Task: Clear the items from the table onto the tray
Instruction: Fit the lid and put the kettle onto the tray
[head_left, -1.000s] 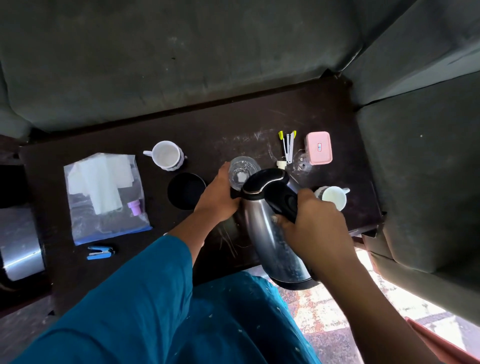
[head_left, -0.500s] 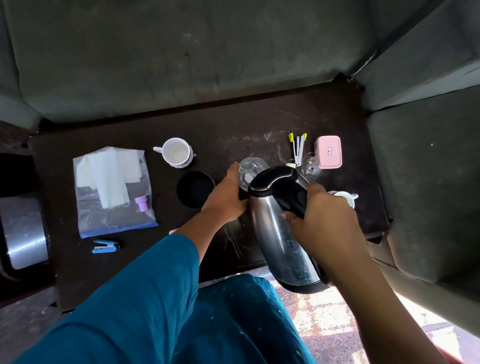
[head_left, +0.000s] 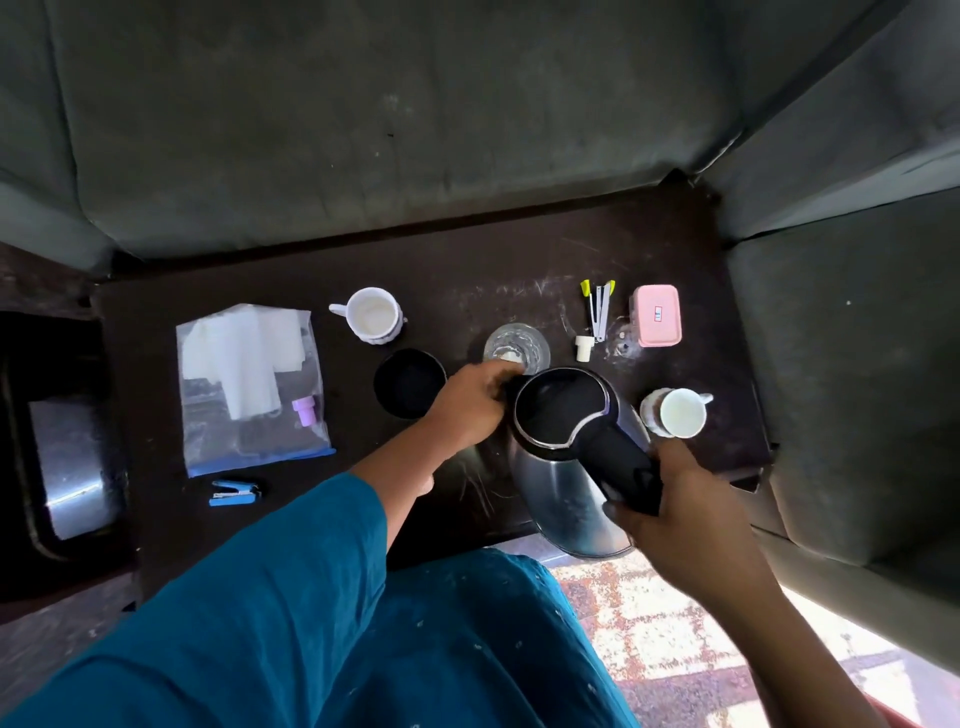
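right hand wrapped round kettle handle, kettle tilted | left hand against its rim, grip unclear

Fingertips of my left hand are hidden behind the kettle; both cover the near rim of the glass.

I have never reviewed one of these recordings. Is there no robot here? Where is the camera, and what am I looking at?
There is no machine, only a person's two bare hands. One wide-angle camera worn on the head looks down at them. The right hand grips the black handle of a steel kettle. The left hand touches its top edge; whether it grips is unclear. On the dark wooden table lie a white ceramic cup, a second white cup, a clear glass tumbler, a clear plastic bag, a blue stapler and a pink plastic box.
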